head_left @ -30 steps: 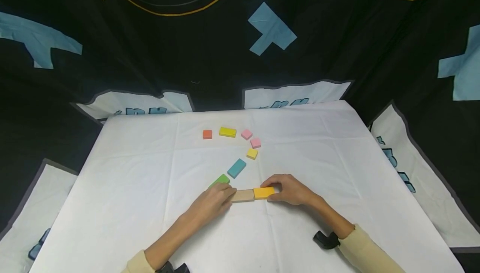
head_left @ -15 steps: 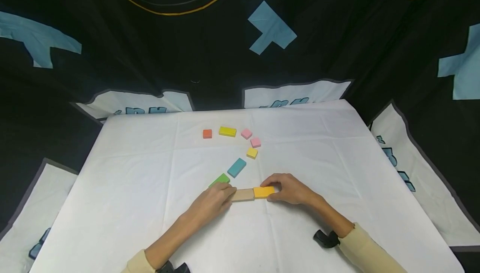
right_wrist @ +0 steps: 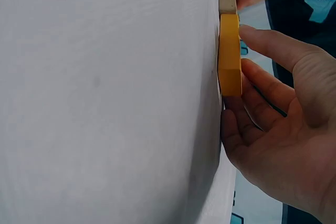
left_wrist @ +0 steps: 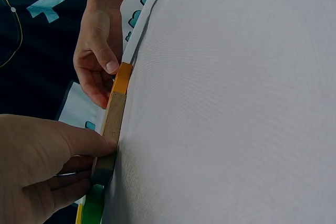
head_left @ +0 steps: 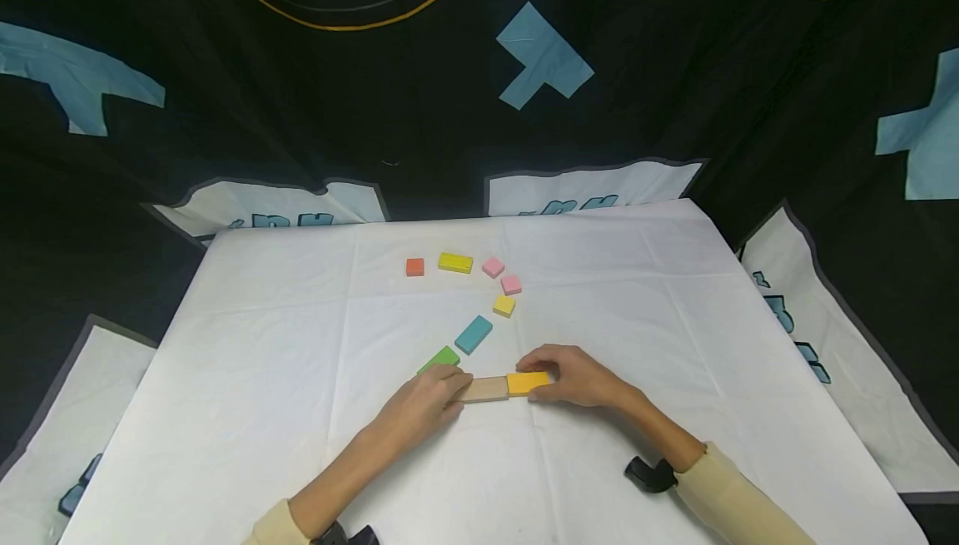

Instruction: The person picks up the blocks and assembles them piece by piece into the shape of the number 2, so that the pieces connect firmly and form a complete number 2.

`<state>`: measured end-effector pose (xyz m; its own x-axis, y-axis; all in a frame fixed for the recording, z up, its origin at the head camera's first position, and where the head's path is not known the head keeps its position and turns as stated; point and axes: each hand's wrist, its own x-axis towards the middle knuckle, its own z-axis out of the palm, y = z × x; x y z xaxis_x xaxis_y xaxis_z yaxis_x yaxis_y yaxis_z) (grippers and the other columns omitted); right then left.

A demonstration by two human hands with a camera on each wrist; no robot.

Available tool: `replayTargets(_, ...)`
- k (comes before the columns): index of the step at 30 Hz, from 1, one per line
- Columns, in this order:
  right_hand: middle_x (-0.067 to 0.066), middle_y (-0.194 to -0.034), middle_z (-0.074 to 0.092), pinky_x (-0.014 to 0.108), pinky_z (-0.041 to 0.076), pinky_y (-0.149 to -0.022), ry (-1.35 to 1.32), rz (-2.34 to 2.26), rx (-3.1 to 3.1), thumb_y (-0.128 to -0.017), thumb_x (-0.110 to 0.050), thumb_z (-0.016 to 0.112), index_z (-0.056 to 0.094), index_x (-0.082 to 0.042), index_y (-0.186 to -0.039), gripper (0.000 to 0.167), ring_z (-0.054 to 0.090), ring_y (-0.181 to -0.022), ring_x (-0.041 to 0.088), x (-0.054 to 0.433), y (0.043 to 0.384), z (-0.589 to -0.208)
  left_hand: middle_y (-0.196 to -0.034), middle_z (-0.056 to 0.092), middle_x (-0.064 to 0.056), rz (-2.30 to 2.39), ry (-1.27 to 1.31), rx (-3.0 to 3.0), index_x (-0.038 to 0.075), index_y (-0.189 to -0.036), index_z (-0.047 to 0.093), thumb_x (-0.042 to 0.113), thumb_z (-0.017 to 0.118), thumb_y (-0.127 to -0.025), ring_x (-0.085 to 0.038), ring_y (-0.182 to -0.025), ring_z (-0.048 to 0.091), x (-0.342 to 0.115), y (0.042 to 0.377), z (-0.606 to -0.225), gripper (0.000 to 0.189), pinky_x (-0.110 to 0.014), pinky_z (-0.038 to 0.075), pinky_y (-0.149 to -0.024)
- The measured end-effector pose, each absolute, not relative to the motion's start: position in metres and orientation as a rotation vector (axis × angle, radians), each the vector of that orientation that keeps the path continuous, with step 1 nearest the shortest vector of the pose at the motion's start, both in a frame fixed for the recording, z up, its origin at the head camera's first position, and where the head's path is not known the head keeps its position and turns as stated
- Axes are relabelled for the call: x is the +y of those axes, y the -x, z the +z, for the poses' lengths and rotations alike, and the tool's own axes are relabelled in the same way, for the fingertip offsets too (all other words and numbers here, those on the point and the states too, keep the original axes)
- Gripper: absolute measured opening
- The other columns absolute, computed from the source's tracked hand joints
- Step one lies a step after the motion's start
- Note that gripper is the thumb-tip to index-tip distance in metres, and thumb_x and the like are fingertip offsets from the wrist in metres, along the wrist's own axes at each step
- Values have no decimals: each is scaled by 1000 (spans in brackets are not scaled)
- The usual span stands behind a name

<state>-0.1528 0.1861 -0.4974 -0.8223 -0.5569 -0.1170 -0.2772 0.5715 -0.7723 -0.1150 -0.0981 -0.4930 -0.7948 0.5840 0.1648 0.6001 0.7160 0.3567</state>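
Observation:
On the white table lie a plain tan wooden block (head_left: 485, 389) and a yellow-orange block (head_left: 528, 383), end to end. My left hand (head_left: 424, 404) pinches the tan block near its left end, thumb on its near side in the left wrist view. My right hand (head_left: 578, 377) is around the right end of the yellow-orange block, thumb and index finger spread wider than the block. In the right wrist view, the thumb tip (right_wrist: 249, 32) is just over the block's upper edge. A green block (head_left: 439, 359) sits behind my left fingers, partly hidden.
A teal block (head_left: 474, 334), small yellow block (head_left: 504, 305), pink blocks (head_left: 511, 284), long yellow block (head_left: 454, 263) and red-orange block (head_left: 414, 267) curve away toward the back of the table (head_left: 637, 304). A dark printed cloth (head_left: 419, 129) hangs behind the table.
My right hand has shifted slightly left and its thumb and index finger have loosened around the yellow-orange block. The tan block has slid slightly in line; my left hand stays put.

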Motion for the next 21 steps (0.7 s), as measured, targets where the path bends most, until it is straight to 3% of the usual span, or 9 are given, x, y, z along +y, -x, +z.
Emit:
replayTargets(7, -8, -114, 67, 37, 47, -97, 702, -1122, 2469, -82, -20, 84, 69, -15, -122, 42, 58, -102, 12, 178, 152, -497, -122, 67, -9, -720, 910, -2903, 6, -119, 71, 10, 79, -85, -25, -114, 62, -104, 112, -487, 35, -35, 51, -94)
replayTargets(14, -9, -111, 66, 35, 48, -94, 732, -1096, 2485, -83, -21, 83, 70, -15, -121, 41, 57, -99, 11, 168, 151, -496, -114, 70, -11, -953, 626, -2812, 0, -118, 69, 8, 81, -84, -25, -106, 66, -139, 118, -480, 37, -39, 54, -89)
replayTargets(21, -9, -107, 66, 33, 48, -90, 743, -1070, 2513, -83, -20, 83, 71, -16, -119, 38, 56, -95, 11, 160, 151, -499, -119, 68, -16, -1085, 472, -2829, -3, -124, 66, 13, 80, -86, -31, -108, 65, -162, 120, -485, 44, -46, 52, -91)
